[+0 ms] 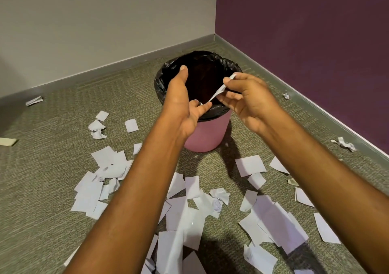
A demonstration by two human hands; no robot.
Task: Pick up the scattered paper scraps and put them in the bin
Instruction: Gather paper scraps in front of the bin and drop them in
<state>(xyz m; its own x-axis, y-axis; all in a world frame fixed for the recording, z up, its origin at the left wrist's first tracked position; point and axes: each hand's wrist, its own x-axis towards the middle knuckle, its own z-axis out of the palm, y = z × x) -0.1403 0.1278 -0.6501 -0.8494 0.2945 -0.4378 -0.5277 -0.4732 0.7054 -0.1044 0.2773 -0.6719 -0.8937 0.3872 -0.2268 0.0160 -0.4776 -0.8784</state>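
Loose paper scraps (273, 216) litter the floor (52, 168) around the bin (207, 134); right hand (246, 96) pinches one featherlight, floppy strip (220, 90) over its mouth, left hand (185, 96) loosely spread at its lower end, so an edge pinch likely suffices.

The inside of the bin (207, 134) is black shadow, and nothing in it can be made out. The left grip (181, 105) covers part of its near rim. The lower end of the scrap (216, 93) pinched by the right grip (250, 103) slips behind the left fingers (203, 107); whether they hold it is unclear. Both forearms run off the frame's bottom, covering some floor scraps (176, 214). A beige piece (8, 142) is cut by the left edge. The bits (285, 96) by the purple wall are too small to tell.
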